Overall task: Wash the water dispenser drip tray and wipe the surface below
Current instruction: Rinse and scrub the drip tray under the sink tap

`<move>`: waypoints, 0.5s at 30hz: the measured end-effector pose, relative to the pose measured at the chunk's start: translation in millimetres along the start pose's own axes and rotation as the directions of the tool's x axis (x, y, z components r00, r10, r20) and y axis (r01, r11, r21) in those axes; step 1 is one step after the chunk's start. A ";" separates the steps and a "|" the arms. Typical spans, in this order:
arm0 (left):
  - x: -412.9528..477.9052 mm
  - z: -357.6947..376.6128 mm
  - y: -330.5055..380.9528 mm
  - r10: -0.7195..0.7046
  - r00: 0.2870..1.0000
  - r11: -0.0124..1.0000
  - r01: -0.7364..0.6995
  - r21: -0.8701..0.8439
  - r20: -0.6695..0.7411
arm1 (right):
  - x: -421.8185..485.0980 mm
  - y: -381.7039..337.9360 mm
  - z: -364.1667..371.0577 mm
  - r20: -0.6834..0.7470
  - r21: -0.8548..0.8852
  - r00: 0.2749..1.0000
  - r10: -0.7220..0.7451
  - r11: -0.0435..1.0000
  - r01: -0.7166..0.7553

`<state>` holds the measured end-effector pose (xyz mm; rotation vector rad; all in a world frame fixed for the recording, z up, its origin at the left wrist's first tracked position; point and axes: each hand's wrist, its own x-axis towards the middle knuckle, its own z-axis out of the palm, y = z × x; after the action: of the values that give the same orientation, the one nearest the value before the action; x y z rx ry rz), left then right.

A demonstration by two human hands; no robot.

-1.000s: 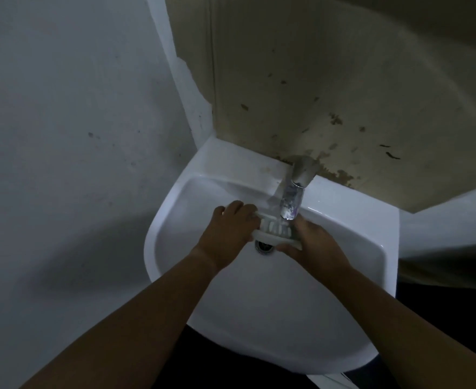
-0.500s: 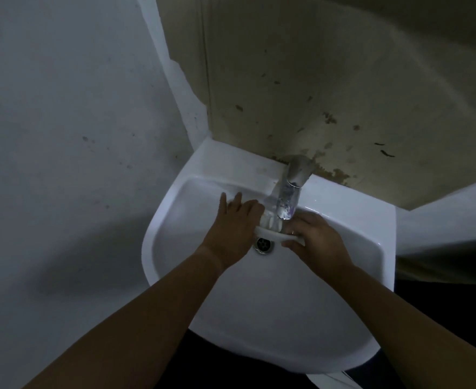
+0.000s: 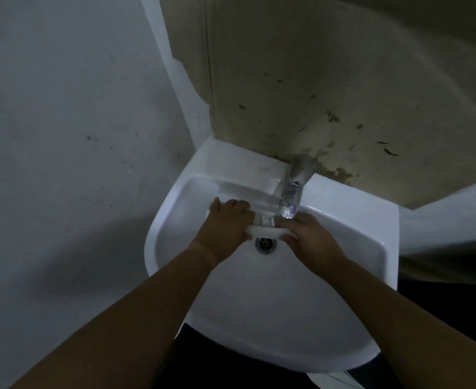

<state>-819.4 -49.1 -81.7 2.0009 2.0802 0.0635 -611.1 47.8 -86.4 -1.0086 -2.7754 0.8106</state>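
Note:
The white drip tray (image 3: 263, 226) lies across the bowl of a white sink (image 3: 287, 318), just under the tap (image 3: 294, 189) and above the drain (image 3: 265, 244). Only a short slotted stretch of the tray shows between my hands. My left hand (image 3: 227, 223) lies over the tray's left part, fingers spread along its top and thumb under its near edge. My right hand (image 3: 307, 237) holds the tray's right end, fingers curled round it below the spout. Whether water runs from the tap cannot be told in the dim light.
The sink hangs in a corner between a grey wall (image 3: 62, 136) on the left and a stained, peeling beige wall (image 3: 315, 80) behind. Dark floor (image 3: 231, 369) shows below the basin. A dark object (image 3: 455, 265) stands at the right edge.
My left hand has slid left along the tray, away from the tap. My right hand stays on the right end. The camera has shifted slightly.

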 end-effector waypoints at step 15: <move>-14.6 -2.7 -17.4 -0.062 0.998 0.998 0.062 -0.016 0.007 | -0.5 6.3 19.1 0.047 0.181 0.990 0.133 0.974 -0.139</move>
<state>-836.6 -64.1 -80.4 1.9238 2.1292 0.0617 -611.8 42.9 -105.9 -1.1692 -2.6203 1.0898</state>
